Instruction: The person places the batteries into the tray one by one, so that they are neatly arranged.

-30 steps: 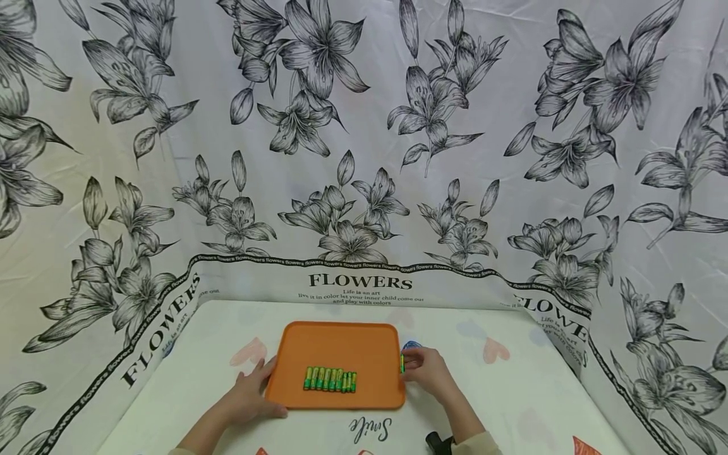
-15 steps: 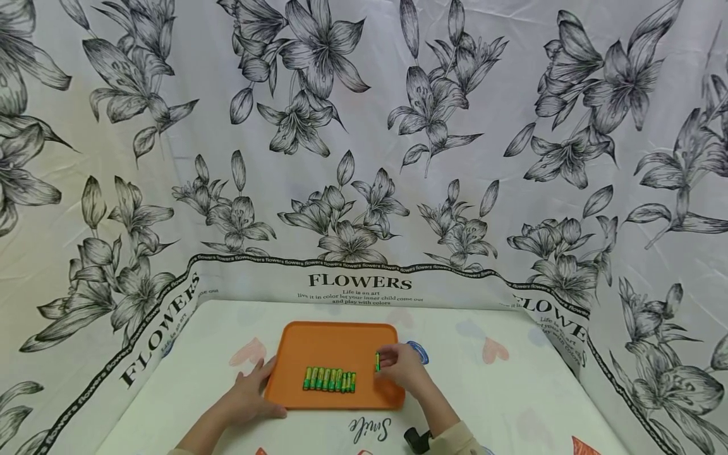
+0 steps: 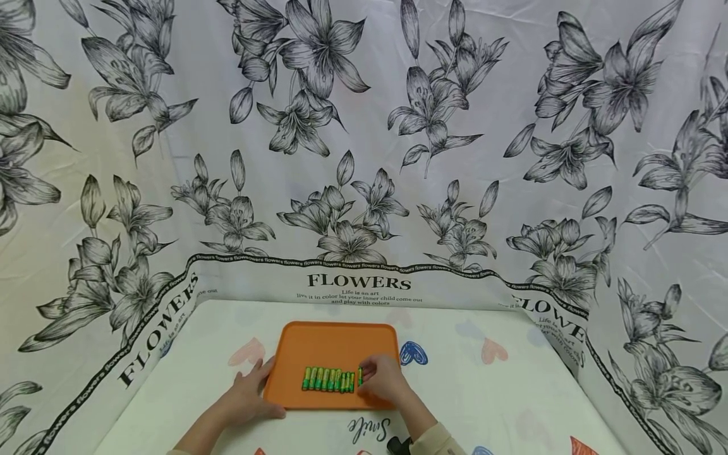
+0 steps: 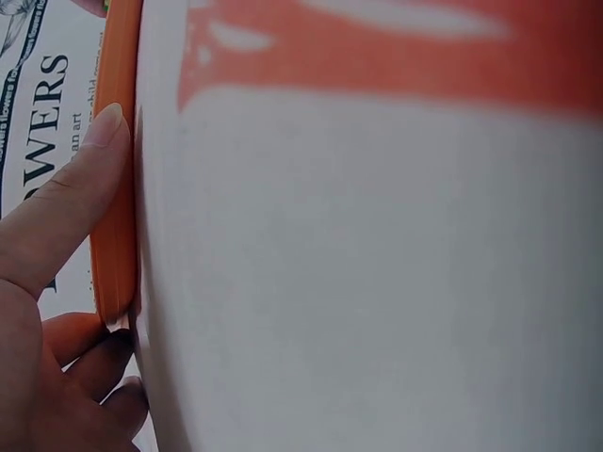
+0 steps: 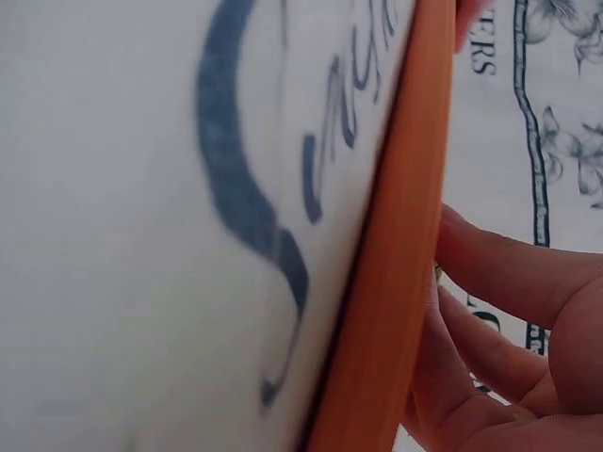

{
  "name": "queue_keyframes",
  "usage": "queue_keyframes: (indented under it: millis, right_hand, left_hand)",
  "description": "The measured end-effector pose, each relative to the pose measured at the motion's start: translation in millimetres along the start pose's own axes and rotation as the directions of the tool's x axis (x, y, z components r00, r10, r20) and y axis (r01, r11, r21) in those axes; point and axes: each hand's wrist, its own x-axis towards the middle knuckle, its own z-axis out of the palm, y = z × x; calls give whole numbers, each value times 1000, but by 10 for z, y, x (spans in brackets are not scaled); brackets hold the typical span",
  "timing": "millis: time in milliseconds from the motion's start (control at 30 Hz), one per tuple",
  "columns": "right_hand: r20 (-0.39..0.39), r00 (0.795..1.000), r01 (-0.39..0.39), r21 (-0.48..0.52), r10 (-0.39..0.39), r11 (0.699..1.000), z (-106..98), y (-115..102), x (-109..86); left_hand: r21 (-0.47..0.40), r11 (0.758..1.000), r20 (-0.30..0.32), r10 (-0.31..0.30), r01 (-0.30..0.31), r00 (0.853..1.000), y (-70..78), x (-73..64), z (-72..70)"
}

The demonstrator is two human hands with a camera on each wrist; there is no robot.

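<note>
An orange tray (image 3: 335,341) lies on the table, and my left hand (image 3: 243,397) grips its near left corner. In the left wrist view the thumb (image 4: 71,202) lies along the tray's side wall, with the other fingers round the corner. Toward the near side of the tray stands a row of several green batteries (image 3: 322,378), thicker ones left and thinner ones right. My right hand (image 3: 387,382) pinches a thin battery (image 3: 360,376) just right of that row, with a small gap between. In the right wrist view the tray's wall (image 5: 396,235) hides most of that battery.
A white cloth with printed hearts and the word "Smile" (image 3: 370,430) covers the table (image 3: 500,392). Flower-printed curtains (image 3: 352,208) enclose the back and sides. A black object (image 3: 398,446) shows at the right wrist.
My right hand has carried the thin battery leftward from beyond the tray's right edge to beside the row. My left hand stays on the tray corner.
</note>
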Motion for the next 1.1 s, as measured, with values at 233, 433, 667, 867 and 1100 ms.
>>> queue_keyframes:
  millis: [233, 433, 667, 867, 1100]
  right_hand:
    - [-12, 1000, 19, -82, -20, 996, 41, -35, -16]
    - [-7, 1000, 25, -128, -26, 991, 66, -47, -30]
    - [2, 1000, 16, -137, -16, 990, 68, -52, -39]
    - [31, 999, 15, -100, -12, 995, 18, -78, -64]
    - [59, 998, 20, -23, -18, 1000, -151, -61, -118]
  left_hand:
    - [4, 1000, -2, 11, -11, 1000, 11, -10, 10]
    - [-1, 1000, 1, 3, -3, 1000, 25, -11, 7]
    - [4, 1000, 4, 1, -1, 1000, 24, -4, 18]
    - [7, 1000, 10, -10, 10, 1000, 48, 21, 18]
    - [-4, 1000, 13, 20, -20, 1000, 30, 10, 28]
